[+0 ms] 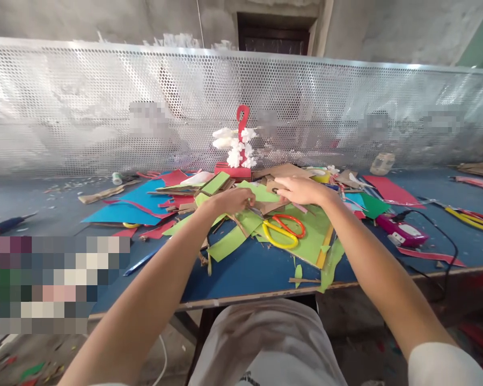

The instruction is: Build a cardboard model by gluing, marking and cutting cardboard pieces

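Note:
Both of my hands are over a heap of green paper and brown cardboard scraps in the middle of the table. My left hand (pixel 234 200) has its fingers curled in at the heap's left part; what they hold, if anything, is hidden. To the right, my right hand (pixel 300 190) has its fingers bent onto a small piece of cardboard (pixel 271 186). Just below the hands lie scissors (pixel 279 241) with yellow and orange handles, their blades partly covered. A large sheet of green paper (pixel 312 230) spreads beneath them.
Behind the heap stands a red hooked figure with white tufts (pixel 243 136), before a perforated metal screen (pixel 104 107). Blue paper (pixel 131 203) lies left. A magenta corded device (pixel 402 230), yellow-handled pliers (pixel 470 219) and a clear jar (pixel 382 163) are right.

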The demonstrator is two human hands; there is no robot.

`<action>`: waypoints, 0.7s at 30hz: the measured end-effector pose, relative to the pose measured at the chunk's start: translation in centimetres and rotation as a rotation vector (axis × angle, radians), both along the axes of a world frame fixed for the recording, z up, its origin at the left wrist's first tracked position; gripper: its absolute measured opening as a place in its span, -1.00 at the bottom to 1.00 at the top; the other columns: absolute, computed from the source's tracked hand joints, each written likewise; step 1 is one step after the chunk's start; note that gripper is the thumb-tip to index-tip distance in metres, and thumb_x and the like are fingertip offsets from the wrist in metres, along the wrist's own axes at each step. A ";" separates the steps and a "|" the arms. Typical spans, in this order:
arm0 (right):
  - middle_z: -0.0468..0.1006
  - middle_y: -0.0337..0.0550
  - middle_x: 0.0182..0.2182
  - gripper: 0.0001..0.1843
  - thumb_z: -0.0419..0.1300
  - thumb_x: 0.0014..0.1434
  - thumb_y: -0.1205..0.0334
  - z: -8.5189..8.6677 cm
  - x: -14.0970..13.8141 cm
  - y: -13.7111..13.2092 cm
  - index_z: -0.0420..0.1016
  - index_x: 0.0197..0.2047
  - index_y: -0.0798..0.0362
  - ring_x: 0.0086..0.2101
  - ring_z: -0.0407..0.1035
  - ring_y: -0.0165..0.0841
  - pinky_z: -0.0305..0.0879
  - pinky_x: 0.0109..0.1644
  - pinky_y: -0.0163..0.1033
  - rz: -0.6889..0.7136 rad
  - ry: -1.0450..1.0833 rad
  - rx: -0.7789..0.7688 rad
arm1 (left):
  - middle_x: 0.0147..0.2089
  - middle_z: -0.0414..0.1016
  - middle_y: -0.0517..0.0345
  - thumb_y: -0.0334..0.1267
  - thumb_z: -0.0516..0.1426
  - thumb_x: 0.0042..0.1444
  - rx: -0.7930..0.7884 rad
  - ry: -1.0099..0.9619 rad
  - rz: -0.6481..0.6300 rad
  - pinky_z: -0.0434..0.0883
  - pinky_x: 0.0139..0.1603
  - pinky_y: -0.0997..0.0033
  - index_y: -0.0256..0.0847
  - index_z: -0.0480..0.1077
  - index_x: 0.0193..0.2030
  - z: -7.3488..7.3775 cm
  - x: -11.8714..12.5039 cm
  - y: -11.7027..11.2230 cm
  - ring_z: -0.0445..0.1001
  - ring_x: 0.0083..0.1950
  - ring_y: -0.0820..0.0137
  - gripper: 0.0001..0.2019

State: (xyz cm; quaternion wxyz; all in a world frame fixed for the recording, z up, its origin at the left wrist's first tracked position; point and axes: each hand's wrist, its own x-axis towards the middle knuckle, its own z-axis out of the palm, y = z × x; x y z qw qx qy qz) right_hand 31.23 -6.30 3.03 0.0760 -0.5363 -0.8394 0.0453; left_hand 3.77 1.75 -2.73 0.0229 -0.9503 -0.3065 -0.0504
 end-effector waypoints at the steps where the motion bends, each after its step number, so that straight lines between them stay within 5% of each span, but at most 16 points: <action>1: 0.77 0.21 0.05 -0.37 0.06 0.59 0.06 -0.1 -0.2 -0.3 0.41 0.60 0.09 -0.06 0.66 0.01 0.42 -0.03 -0.03 0.000 -0.013 0.014 | 0.09 0.72 -0.02 -0.54 0.07 0.21 -0.021 0.011 -0.006 0.53 0.17 0.35 -0.15 0.63 -0.09 0.0 0.1 0.0 0.68 0.05 0.26 -0.66; 3: 0.76 0.21 0.01 -0.39 0.04 0.61 0.06 -0.4 -0.7 -0.6 0.43 0.58 0.06 -0.13 0.65 0.00 0.41 -0.06 -0.02 0.003 -0.017 -0.006 | 0.03 0.71 0.00 -0.53 0.06 0.23 -0.069 0.027 -0.018 0.52 0.10 0.35 -0.15 0.60 -0.11 0.0 0.4 -0.1 0.67 -0.02 0.26 -0.68; 8: 0.71 0.31 0.10 -0.40 0.05 0.58 0.12 -1.7 -0.7 0.5 0.44 0.56 0.10 -0.07 0.64 0.09 0.46 -0.02 0.05 -0.010 0.037 0.022 | 0.16 0.75 -0.02 -0.30 0.13 0.41 -0.164 -0.058 0.044 0.50 0.04 0.38 -0.12 0.52 0.22 -1.1 1.3 0.4 0.71 0.10 0.21 -0.70; 12: 0.73 0.20 0.04 -0.42 0.10 0.53 0.13 -1.9 1.7 2.6 0.43 0.52 0.07 -0.21 0.66 -0.03 0.52 0.01 0.05 -0.067 0.357 0.122 | 0.24 0.72 -0.08 -0.30 0.15 0.39 -0.215 -0.130 0.086 0.53 0.07 0.40 -0.18 0.54 0.26 -1.6 1.5 1.0 0.71 0.16 0.22 -0.65; 17: 0.75 0.13 0.01 -0.46 0.35 0.37 -0.03 -1.5 5.7 4.5 0.55 0.31 0.04 -0.18 0.66 -0.06 0.54 -0.04 -0.04 -0.192 0.714 0.286 | 0.10 0.73 -0.08 -0.34 0.18 0.31 -0.153 -0.199 0.108 0.54 0.06 0.36 -0.26 0.64 0.18 -1.0 2.0 1.0 0.69 0.05 0.19 -0.64; 21: 0.76 0.08 -0.12 -0.52 0.39 0.27 -0.11 -1.5 8.6 5.2 0.61 0.08 0.06 -0.21 0.61 -0.09 0.45 -0.17 -0.14 -0.326 0.782 0.304 | 0.19 0.65 -0.17 -0.36 0.11 0.38 0.027 -0.249 0.284 0.55 0.18 0.27 -0.24 0.64 0.28 -1.0 2.3 0.9 0.68 0.15 0.10 -0.58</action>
